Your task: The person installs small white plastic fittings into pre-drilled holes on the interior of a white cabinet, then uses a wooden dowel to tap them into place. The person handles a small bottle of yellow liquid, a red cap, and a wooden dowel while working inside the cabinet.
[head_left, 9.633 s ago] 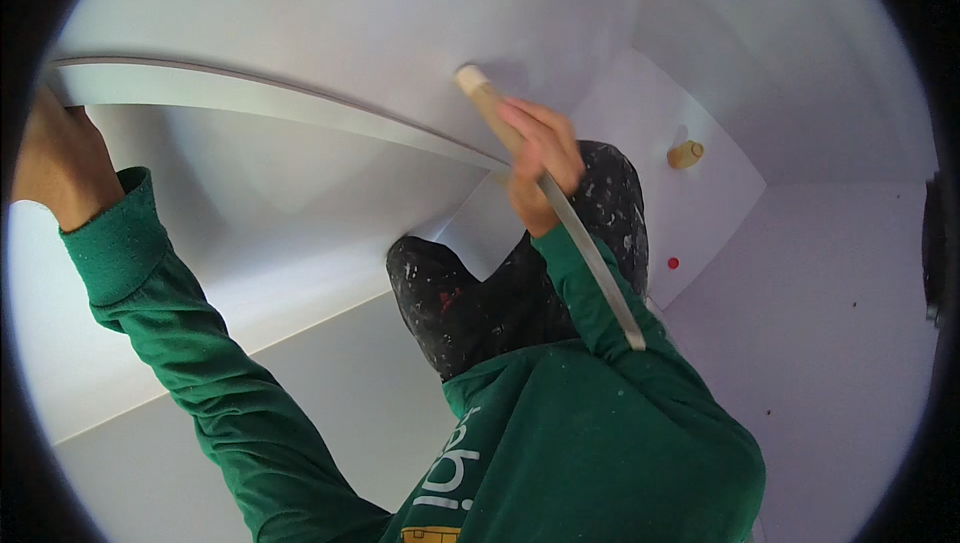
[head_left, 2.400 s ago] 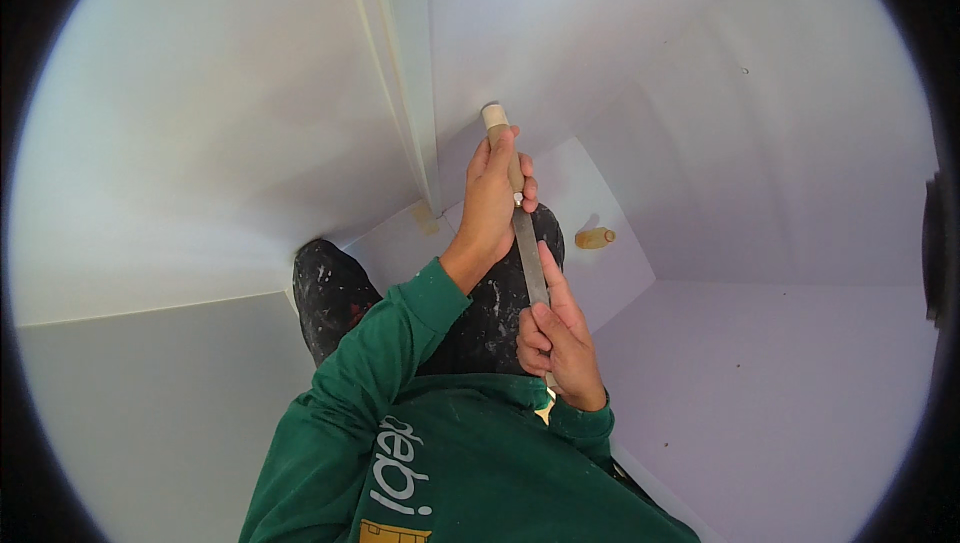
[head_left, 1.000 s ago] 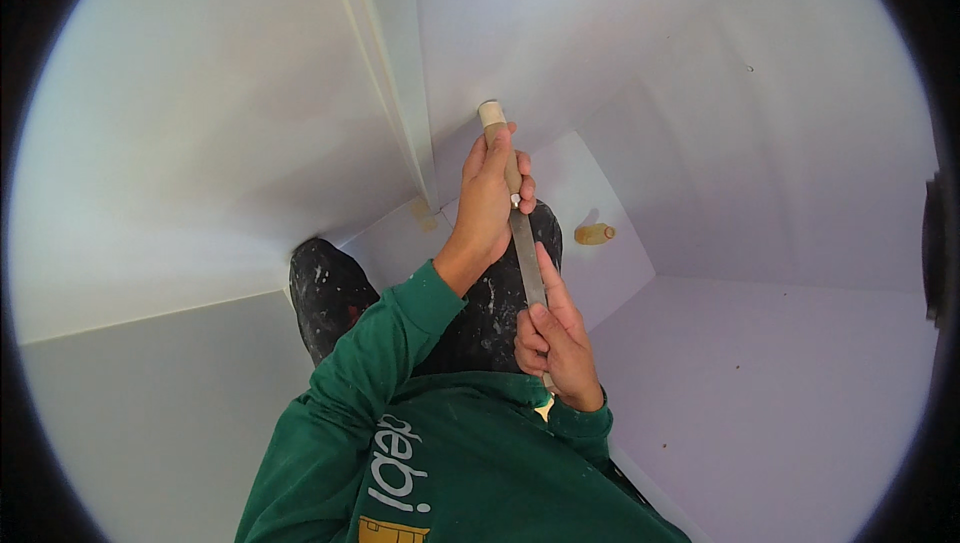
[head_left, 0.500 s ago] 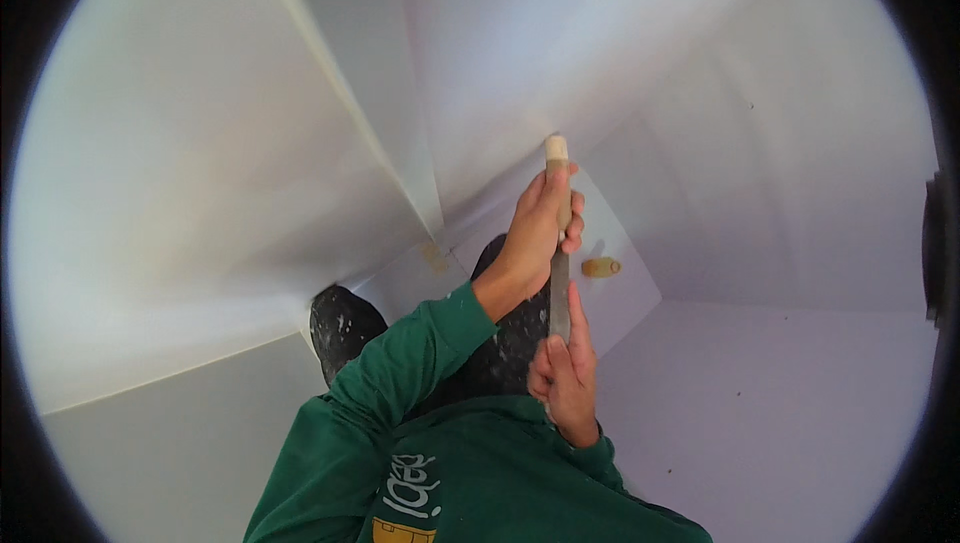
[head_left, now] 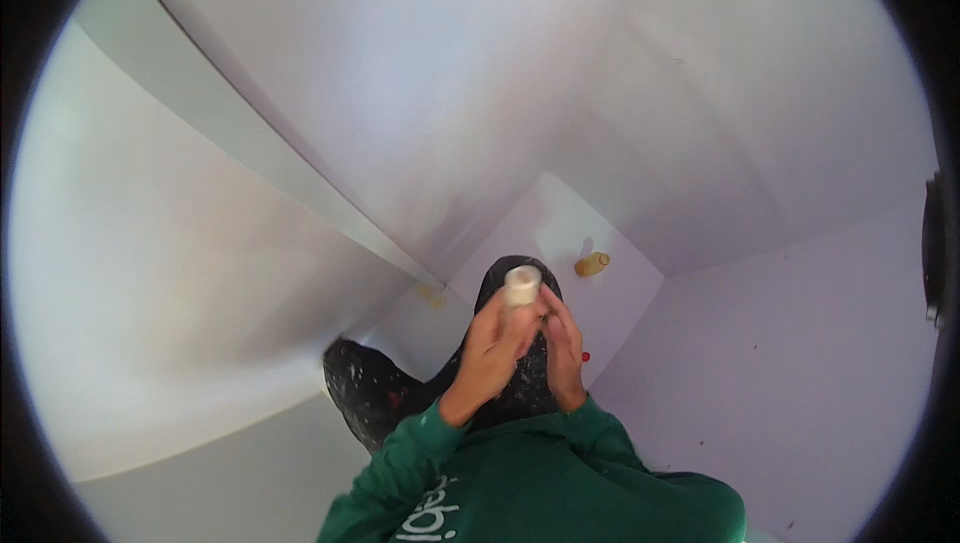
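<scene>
My left hand is wrapped round a long tool with a pale, round-ended handle. The handle's end points up toward me, above my fingers. Close against it on the right is my right hand, its fingers curved in toward the tool and the left hand; they are blurred. The rest of the tool is hidden behind my hands; half a second ago a flat grey length showed below the handle. Beyond the right hand, a small yellowish bottle stands on a pale surface.
My dark, paint-spotted trouser legs are below my hands. A small red thing shows beside the right hand. Smooth white walls rise close in front, with a grey vertical strip at left. A lilac wall stands at right.
Both hands have come nearer my body and closer together. The tool has swung so its handle end faces me and the grey length is out of sight. My view has shifted.
</scene>
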Demonstrator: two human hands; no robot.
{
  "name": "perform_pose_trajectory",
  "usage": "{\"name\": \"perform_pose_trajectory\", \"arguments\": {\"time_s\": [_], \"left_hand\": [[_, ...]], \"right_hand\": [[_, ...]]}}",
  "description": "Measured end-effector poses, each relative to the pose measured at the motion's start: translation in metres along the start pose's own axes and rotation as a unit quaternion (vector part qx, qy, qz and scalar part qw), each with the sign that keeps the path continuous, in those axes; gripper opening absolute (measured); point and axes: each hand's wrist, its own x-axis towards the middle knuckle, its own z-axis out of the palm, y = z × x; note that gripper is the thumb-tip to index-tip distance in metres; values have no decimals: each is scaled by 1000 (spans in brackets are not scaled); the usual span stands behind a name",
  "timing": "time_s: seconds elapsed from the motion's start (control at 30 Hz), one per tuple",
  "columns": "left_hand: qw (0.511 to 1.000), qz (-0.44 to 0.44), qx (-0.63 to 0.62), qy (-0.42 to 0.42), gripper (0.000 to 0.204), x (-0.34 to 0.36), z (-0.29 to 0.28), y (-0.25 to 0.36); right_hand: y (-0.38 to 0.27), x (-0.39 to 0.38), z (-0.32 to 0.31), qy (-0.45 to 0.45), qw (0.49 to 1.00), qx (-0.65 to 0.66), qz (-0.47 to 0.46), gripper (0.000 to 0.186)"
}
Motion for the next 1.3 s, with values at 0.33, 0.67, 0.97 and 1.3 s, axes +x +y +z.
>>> {"name": "perform_pose_trajectory", "arguments": {"time_s": [0.33, 0.67, 0.97, 1.3], "left_hand": [[940, -256, 179, -138, 40, -90, -78, 15], [910, -94, 377, -145, 35, -111, -57, -114], [900, -162, 394, -91, 30, -133, -80, -91], [879, -254, 402, -37, 32, -113, -57, -66]], "right_hand": [[2, 91, 119, -136, 906, -334, -222, 41], [91, 135, -149, 304, 938, -161, -38, 19], [263, -9, -224, 416, 796, -398, 188, 16], [253, -38, -223, 178, 776, -546, 259, 16]]}}
